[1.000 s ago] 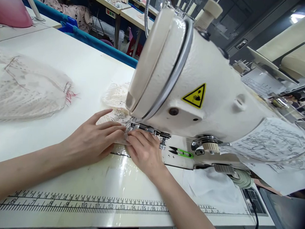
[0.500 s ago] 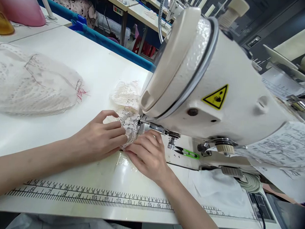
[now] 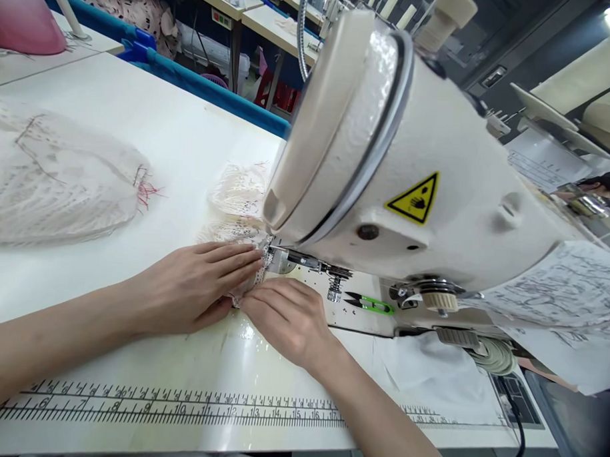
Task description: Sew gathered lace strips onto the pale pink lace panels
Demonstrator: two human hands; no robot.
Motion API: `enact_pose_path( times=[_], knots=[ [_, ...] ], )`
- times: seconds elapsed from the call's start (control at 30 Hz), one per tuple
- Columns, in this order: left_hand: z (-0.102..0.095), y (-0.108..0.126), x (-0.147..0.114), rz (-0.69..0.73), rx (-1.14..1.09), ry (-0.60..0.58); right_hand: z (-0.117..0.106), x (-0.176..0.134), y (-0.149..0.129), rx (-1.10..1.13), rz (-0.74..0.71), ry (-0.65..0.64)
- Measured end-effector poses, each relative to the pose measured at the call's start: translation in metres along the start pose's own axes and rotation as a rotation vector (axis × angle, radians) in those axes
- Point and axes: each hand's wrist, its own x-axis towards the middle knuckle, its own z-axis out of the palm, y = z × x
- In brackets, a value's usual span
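Note:
White lace fabric (image 3: 240, 186) lies gathered on the table, its near part running under the head of the sewing machine (image 3: 348, 143). On that near part my left hand (image 3: 203, 285) rests flat, fingers stretched out toward the needle area. My right hand (image 3: 286, 314) is closed, fingertips pinching the lace's near edge just right of the left hand. Both hands cover much of the lace in front of the needle. The machine head hides the needle itself.
A larger piece of lace (image 3: 61, 180) with red thread ends lies at the left. Green thread snips (image 3: 370, 303) rest on the machine bed. A ruler strip (image 3: 198, 408) runs along the front edge. White cloth (image 3: 434, 376) and a marked paper sheet (image 3: 557, 290) are at the right.
My left hand has flattened from curled fingers to straight ones over the lace, covering more of it. My right hand stays at the lace edge. The whole view has shifted slightly.

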Motion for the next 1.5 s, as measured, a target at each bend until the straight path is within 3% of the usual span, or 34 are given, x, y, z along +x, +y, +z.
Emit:
enact_pose_path(
  times=[0.23,0.53,0.87,1.13,1.5],
  knots=[
    [-0.002,-0.010,-0.002,0.027,-0.049,-0.112,-0.002,0.003,-0.001,-0.067,-0.077,0.061],
    [0.001,-0.018,-0.005,-0.004,-0.120,-0.146,0.005,0.004,-0.003,-0.090,-0.105,0.105],
    [0.003,-0.010,-0.004,-0.073,-0.087,-0.134,0.000,-0.001,-0.001,-0.101,-0.073,0.021],
    [0.002,-0.006,-0.001,-0.041,-0.027,-0.134,-0.003,-0.002,0.003,-0.138,-0.050,0.039],
    [0.002,0.006,0.004,-0.108,0.012,-0.146,-0.006,-0.007,0.010,-0.239,-0.030,0.026]
  ],
)
